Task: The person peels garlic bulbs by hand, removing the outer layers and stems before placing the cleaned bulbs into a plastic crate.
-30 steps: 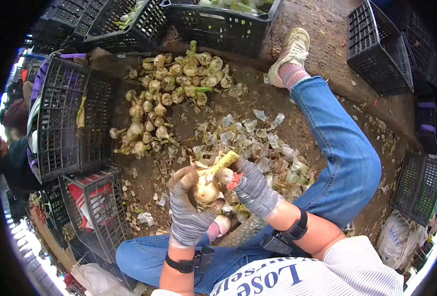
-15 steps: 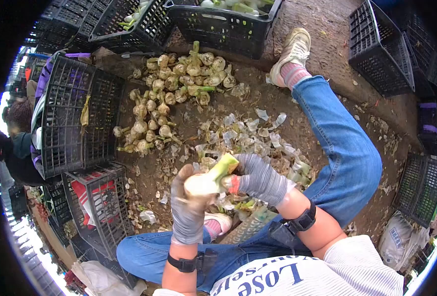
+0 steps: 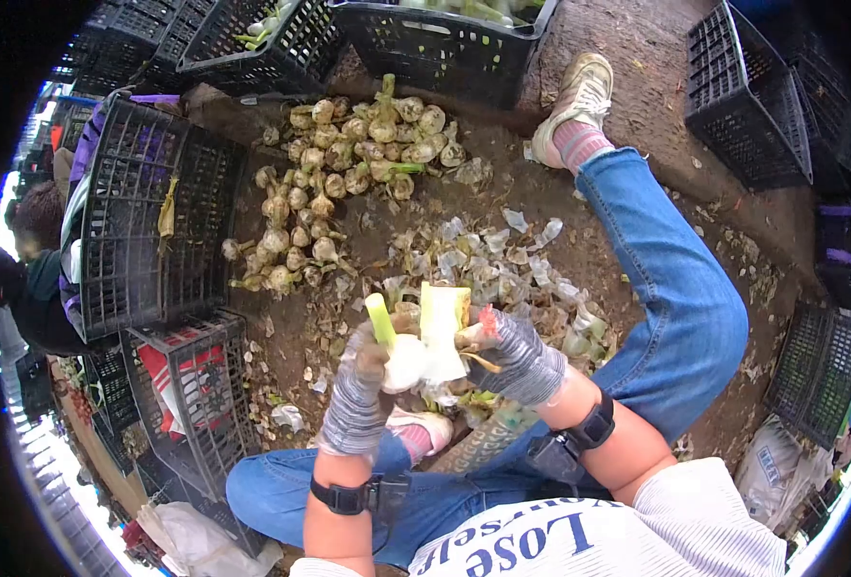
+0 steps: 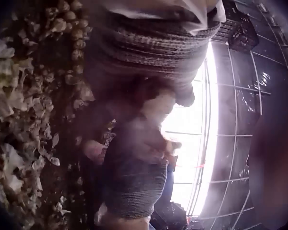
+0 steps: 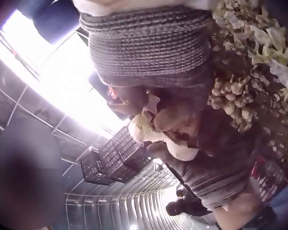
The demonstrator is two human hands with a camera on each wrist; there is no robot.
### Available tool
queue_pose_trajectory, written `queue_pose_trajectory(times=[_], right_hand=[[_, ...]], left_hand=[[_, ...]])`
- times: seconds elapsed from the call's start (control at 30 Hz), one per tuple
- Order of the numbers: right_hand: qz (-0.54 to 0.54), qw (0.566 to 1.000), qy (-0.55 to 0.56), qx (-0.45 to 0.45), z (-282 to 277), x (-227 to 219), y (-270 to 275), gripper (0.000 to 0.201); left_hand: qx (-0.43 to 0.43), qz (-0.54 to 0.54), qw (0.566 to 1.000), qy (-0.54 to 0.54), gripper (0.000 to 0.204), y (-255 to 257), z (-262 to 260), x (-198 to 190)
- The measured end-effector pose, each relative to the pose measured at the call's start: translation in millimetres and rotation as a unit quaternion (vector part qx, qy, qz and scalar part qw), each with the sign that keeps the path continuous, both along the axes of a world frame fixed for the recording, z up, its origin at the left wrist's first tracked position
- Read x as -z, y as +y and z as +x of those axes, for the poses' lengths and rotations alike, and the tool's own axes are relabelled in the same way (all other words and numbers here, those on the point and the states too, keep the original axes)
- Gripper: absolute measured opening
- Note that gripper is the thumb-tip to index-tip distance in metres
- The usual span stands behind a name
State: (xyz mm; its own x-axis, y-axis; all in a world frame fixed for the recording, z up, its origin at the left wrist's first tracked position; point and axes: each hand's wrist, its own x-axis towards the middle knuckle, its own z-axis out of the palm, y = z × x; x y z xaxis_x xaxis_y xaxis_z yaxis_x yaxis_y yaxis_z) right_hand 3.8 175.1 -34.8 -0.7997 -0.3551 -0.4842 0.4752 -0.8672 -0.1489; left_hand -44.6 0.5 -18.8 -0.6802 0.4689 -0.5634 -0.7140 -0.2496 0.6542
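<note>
In the head view my gloved left hand (image 3: 353,389) grips a pale garlic bulb (image 3: 404,363) whose short green stem (image 3: 380,319) points up and away. My gloved right hand (image 3: 524,361) pinches a broad white and yellow-green outer layer (image 3: 443,327) beside the bulb's right side. Both gloves are grey knit with bare fingertips, and a red wrap (image 3: 487,320) shows on a right-hand finger. The right wrist view has the white bulb (image 5: 182,151) between the two hands. In the left wrist view the hands are dark and blurred.
Unpeeled garlic bulbs (image 3: 325,183) lie heaped on the dirt floor ahead. Loose peelings (image 3: 522,279) are strewn nearer my hands. Black crates stand at the left (image 3: 147,231), the front (image 3: 435,48) and the right (image 3: 748,106). My outstretched leg (image 3: 666,269) borders the right side.
The bulb has turned from lying sideways to stem pointing away. Its outer layer has been pulled to the right in my right hand, baring a clean white bulb and green stem.
</note>
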Motion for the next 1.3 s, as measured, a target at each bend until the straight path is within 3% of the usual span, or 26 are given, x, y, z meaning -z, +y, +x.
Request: queue_pose_trajectory(times=[0.03, 0.07, 0.1, 0.13, 0.17, 0.2, 0.27, 0.33, 0.4, 0.5, 0.53, 0.6, 0.63, 0.67, 0.7, 0.73, 0.77, 0.8, 0.87, 0.93, 1.0, 1.07, 1.13, 1.17, 1.23, 1.3], right_hand=[[0.0, 1.0, 0.001, 0.001, -2, 5, 3, 0.026], [0.196, 0.969, 0.134, -0.065, -3, 13, 7, 0.029], [0.38, 0.879, 0.259, -0.127, -4, 18, 9, 0.032], [0.379, 0.88, 0.258, -0.127, -4, 20, 10, 0.032], [0.123, 0.975, 0.18, -0.037, -4, 18, 10, 0.036], [-0.144, 0.984, 0.086, 0.056, -5, 15, 11, 0.041], [-0.12, 0.987, 0.08, 0.072, -7, 3, 15, 0.049], [-0.113, 0.988, 0.101, 0.016, -9, -11, 15, 0.052], [-0.109, 0.988, 0.108, 0.001, -7, -1, 10, 0.054], [-0.068, 0.985, 0.041, 0.153, -14, 5, 13, 0.053], [-0.079, 0.974, 0.101, 0.188, -21, -14, 29, 0.046], [-0.068, 0.958, 0.022, 0.278, -25, -10, 46, 0.044], [0.081, 0.969, 0.085, 0.216, -29, -20, 47, 0.045], [0.179, 0.951, 0.193, 0.16, -30, -1, 38, 0.047], [0.373, 0.898, 0.228, 0.052, -22, 2, 30, 0.049], [0.546, 0.797, 0.249, -0.059, -13, -1, 21, 0.051], [0.575, 0.757, 0.289, -0.112, -13, -2, 16, 0.052], [0.575, 0.758, 0.288, -0.112, -11, -3, 14, 0.052], [0.702, 0.607, 0.357, -0.11, -7, -12, 6, 0.048], [0.695, 0.632, 0.323, -0.115, -6, -16, 1, 0.048], [0.713, 0.605, 0.316, -0.159, -7, -22, 1, 0.046], [0.728, 0.581, 0.333, -0.151, -4, -26, 1, 0.042], [0.743, 0.556, 0.336, -0.162, -2, -29, -3, 0.037], [0.745, 0.553, 0.338, -0.159, 0, -30, -6, 0.037], [0.798, 0.447, 0.367, -0.171, 5, -35, -12, 0.034], [0.788, 0.455, 0.387, -0.151, 6, -46, -12, 0.032]], left_hand=[[0.001, 0.0, 1.0, 0.001, 0.047, 3, -2, -4], [0.03, -0.123, 0.989, 0.078, 0.058, 5, -3, -10], [0.058, -0.242, 0.956, 0.154, 0.068, 5, -3, -13], [0.059, -0.243, 0.956, 0.153, 0.068, 2, -4, -12], [0.044, -0.168, 0.976, 0.131, 0.069, -4, -5, -9], [0.027, -0.091, 0.99, 0.108, 0.07, -7, -5, -7], [-0.009, -0.032, 0.993, 0.11, 0.068, 2, -3, -15], [-0.034, -0.006, 0.992, 0.125, 0.063, 11, -5, -24], [-0.019, -0.083, 0.988, 0.129, 0.057, -7, -5, -4], [-0.136, -0.053, 0.989, 0.037, 0.05, -12, -7, 3], [-0.136, -0.053, 0.989, 0.036, 0.05, -15, -7, 2], [-0.163, -0.01, 0.984, 0.074, 0.05, -21, -5, 2], [-0.145, -0.021, 0.984, 0.101, 0.055, -24, -3, 4], [-0.148, -0.021, 0.983, 0.103, 0.055, -23, -3, 4], [-0.143, -0.064, 0.978, 0.141, 0.058, -20, -2, 5], [-0.135, -0.107, 0.969, 0.176, 0.061, -18, 0, 5], [-0.085, -0.14, 0.97, 0.177, 0.058, -14, -3, -2], [-0.084, -0.141, 0.971, 0.176, 0.058, -13, -2, -3], [-0.075, -0.252, 0.926, 0.271, 0.054, -6, 4, -5], [-0.064, -0.263, 0.906, 0.325, 0.046, 6, 8, -18], [0.056, -0.435, 0.752, 0.492, 0.042, 10, 11, -24], [0.061, -0.452, 0.722, 0.52, 0.039, 14, 14, -31], [0.128, -0.508, 0.624, 0.58, 0.04, 18, 16, -44], [0.122, -0.504, 0.618, 0.591, 0.038, 19, 19, -47], [0.113, -0.496, 0.633, 0.584, 0.036, 15, 26, -52], [0.083, -0.471, 0.677, 0.559, 0.031, 10, 35, -54]])
